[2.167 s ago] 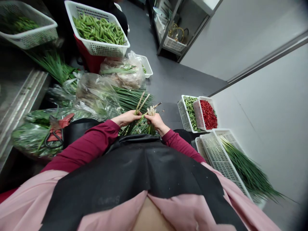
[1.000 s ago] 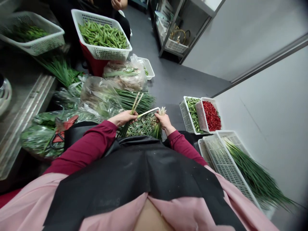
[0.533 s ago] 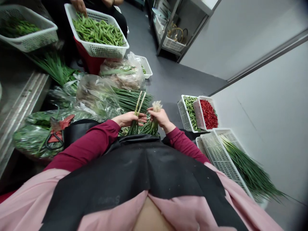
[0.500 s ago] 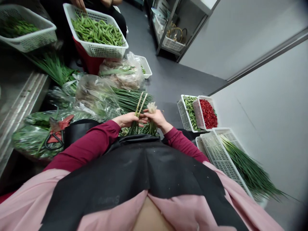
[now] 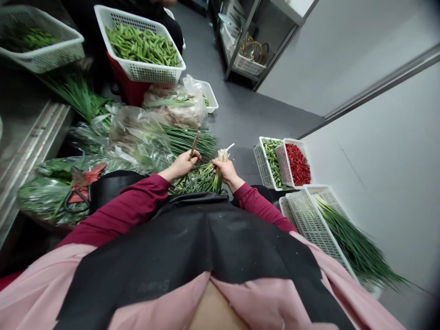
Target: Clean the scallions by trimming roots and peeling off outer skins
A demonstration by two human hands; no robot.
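My left hand (image 5: 183, 165) is closed around a brownish scallion stalk (image 5: 195, 143) that points up and away from me. To its right, my right hand (image 5: 227, 172) grips a bunch of scallions (image 5: 223, 156), white ends up and green leaves hanging below the fist. One white stalk sticks out to the right of the bunch. Loose green trimmings (image 5: 197, 178) lie beneath both hands, just beyond my black apron (image 5: 206, 220). Behind the left hand is a pile of long scallions (image 5: 192, 140), partly under plastic bags.
Bagged greens (image 5: 51, 197) with red-and-black scissors (image 5: 80, 190) on top lie left. Beyond stands a white basket of green peppers (image 5: 140, 46), near a seated person. Rightward are a basket of red chillies (image 5: 298, 164) and a basket of scallions (image 5: 357, 238) by the wall.
My hands have moved apart. The left hand has drawn left with one stalk; a thin white stalk now sticks out from the right hand's bunch. The other person's hand has left the pepper basket.
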